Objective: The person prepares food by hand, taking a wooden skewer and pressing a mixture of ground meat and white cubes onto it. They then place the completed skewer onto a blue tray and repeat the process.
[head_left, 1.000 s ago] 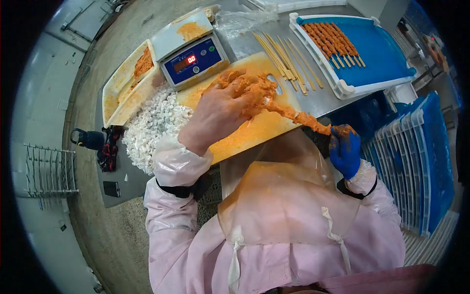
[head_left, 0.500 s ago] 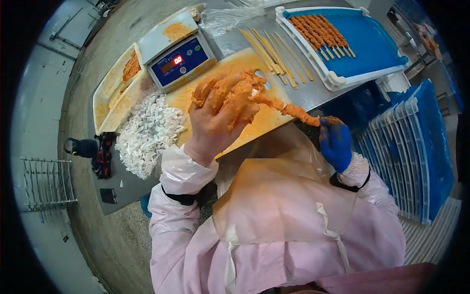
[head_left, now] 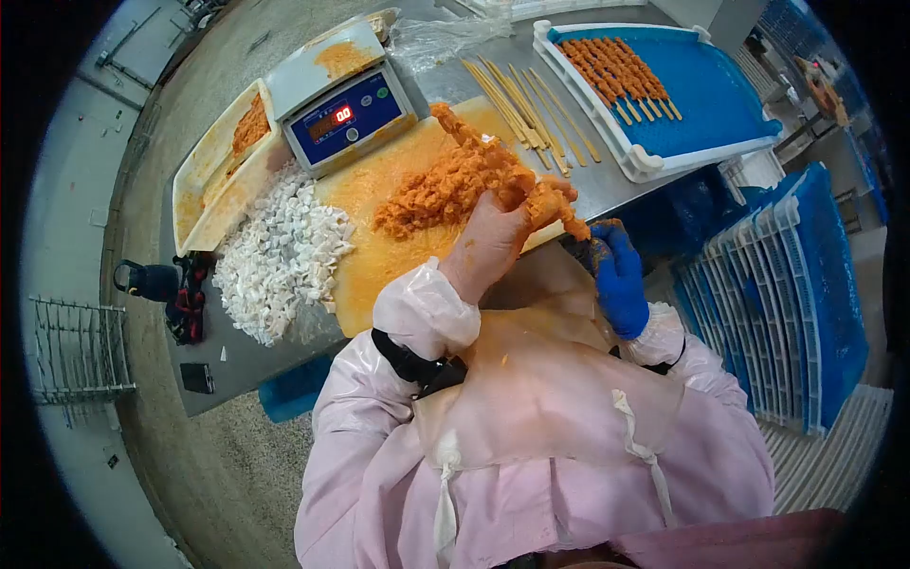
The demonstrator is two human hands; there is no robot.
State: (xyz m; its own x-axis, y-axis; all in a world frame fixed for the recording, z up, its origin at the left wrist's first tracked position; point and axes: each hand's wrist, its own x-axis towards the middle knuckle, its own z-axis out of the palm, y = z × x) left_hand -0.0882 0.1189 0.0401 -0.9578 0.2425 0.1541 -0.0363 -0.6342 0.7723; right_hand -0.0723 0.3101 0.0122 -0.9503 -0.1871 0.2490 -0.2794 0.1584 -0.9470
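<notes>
My bare left hand (head_left: 498, 232), smeared with orange, is closed around orange marinated meat (head_left: 550, 204) at the near edge of the yellow cutting board (head_left: 365, 275). My right hand (head_left: 621, 280), in a blue glove, is closed at the lower right end of this meat-covered skewer; the stick itself is hidden by meat and fingers. A heap of loose orange meat (head_left: 431, 194) lies on the board left of my left hand. White chopped pieces (head_left: 284, 256) are piled beside the board. Several bare wooden skewers (head_left: 512, 100) lie past its far right corner.
A digital scale (head_left: 346, 123) reading 0.0 stands behind the board, with a white tub (head_left: 204, 204) to its left. At the back right, a blue-lined white tray (head_left: 716, 104) holds several finished meat skewers (head_left: 616, 71). Stacked trays (head_left: 773, 303) stand at my right.
My left hand has moved right and nearer, off the heap and along the skewer towards my right hand. The heap is now uncovered. My right hand has shifted slightly left.
</notes>
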